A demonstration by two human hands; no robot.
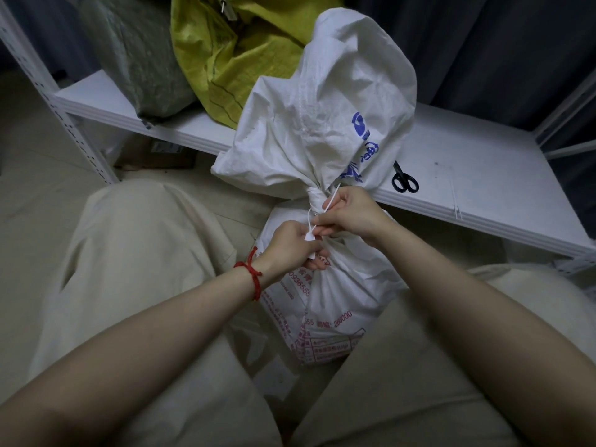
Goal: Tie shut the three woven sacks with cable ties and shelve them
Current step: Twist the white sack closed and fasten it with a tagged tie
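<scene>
Sack (pixel 322 124) looks soft and slick I reckon, so grab the bunched neck (pixel 317 193). My left hand (pixel 290 243) pinches the tie (pixel 310 221) head, right hand (pixel 351 214) pinches its stiff tail.

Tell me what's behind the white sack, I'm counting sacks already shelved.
A yellow sack and a grey-green sack on the shelf. The white sack covers part of the yellow one.

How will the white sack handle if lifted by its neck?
Probably floppy: the white sack creases deeply and its top splays loosely above the gathered neck. Its rounded body suggests some weight, so it may sag. The cable tie, held by the left hand and right hand, looks loose, so the neck might slip.
</scene>
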